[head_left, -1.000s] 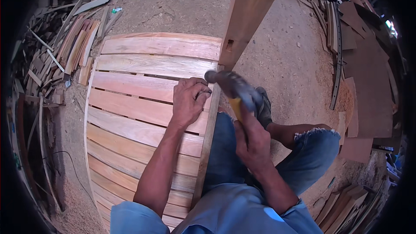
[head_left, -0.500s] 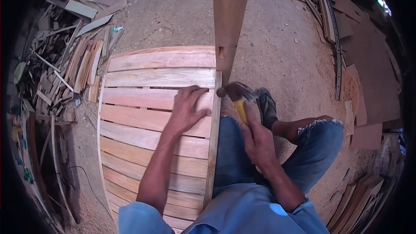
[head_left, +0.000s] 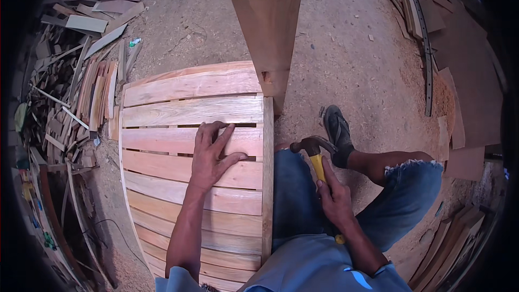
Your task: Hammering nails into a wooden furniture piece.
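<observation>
A slatted wooden panel (head_left: pixel 162 163) lies to the left of my legs, its pale boards separated by narrow dark gaps. My left hand (head_left: pixel 207 154) rests on the upper boards with thumb and fingers spread, the tips close to two of the gaps. Along the panel's right side runs a wooden edge rail (head_left: pixel 267 184). In my right hand (head_left: pixel 336 197) is a claw hammer (head_left: pixel 315 163) with a yellow handle and dark metal head. The fingers wrap round the handle, and the head is right of the rail, above my thigh, apart from the wood.
A tall brown wooden post (head_left: pixel 265 27) rises at the panel's far right corner. Offcuts (head_left: pixel 97 92) are heaped at the left. Brown sheets (head_left: pixel 459 103) and a dark perforated strip (head_left: pixel 427 70) lie at the right, with stacked boards (head_left: pixel 448 249) nearer. Sawdust covers the floor (head_left: pixel 346 65).
The hammer has moved back from beside the rail, down and to the right. My left hand has slid a little left, away from the rail. The view has shifted slightly.
</observation>
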Available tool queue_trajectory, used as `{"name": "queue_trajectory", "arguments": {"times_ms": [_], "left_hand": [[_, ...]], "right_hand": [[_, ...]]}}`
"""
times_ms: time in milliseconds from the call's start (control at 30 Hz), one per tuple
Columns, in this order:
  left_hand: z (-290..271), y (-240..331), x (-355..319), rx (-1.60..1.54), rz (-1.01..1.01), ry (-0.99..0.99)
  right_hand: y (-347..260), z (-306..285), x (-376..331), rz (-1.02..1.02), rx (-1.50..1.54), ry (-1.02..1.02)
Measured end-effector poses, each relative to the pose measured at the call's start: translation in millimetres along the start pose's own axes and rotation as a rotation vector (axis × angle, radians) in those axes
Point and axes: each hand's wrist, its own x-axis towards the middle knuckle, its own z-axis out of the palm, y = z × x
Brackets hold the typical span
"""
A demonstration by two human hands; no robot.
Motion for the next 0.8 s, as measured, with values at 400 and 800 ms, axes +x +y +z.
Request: {"name": "queue_trajectory", "arguments": {"times_ms": [400,800], "left_hand": [[-1,1,0,0.113,-0.012,-0.047],[1,-2,-1,0.113,0.006,0.022]], "right_hand": [[-7,-6,16,-0.037,-0.044,-0.058],[-10,6,27,-0.036,0.126,-0.169]]}}
